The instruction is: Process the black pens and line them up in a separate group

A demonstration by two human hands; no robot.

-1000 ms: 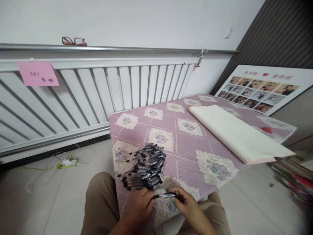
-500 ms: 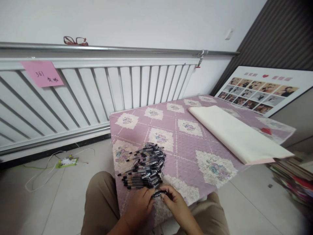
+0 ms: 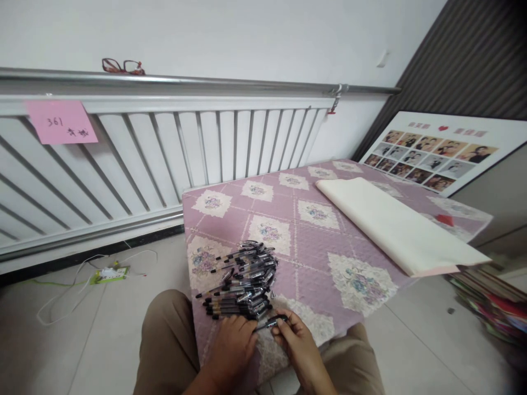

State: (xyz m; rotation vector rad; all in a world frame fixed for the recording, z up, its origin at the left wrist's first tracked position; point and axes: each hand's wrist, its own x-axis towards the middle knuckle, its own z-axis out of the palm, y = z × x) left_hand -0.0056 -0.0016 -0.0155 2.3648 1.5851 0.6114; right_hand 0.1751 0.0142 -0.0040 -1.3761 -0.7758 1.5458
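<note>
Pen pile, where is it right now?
Head view, lower middle: the pen pile lies on the near left part of the floral tablecloth, just beyond the person's left hand.

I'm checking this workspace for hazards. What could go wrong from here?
The heap of pens lies close to the left edge of the tablecloth, so a nudge from the left hand beside it might send some off. The pen in the right hand is slim and could slip. The power strip's loose cables might snag a foot.
</note>
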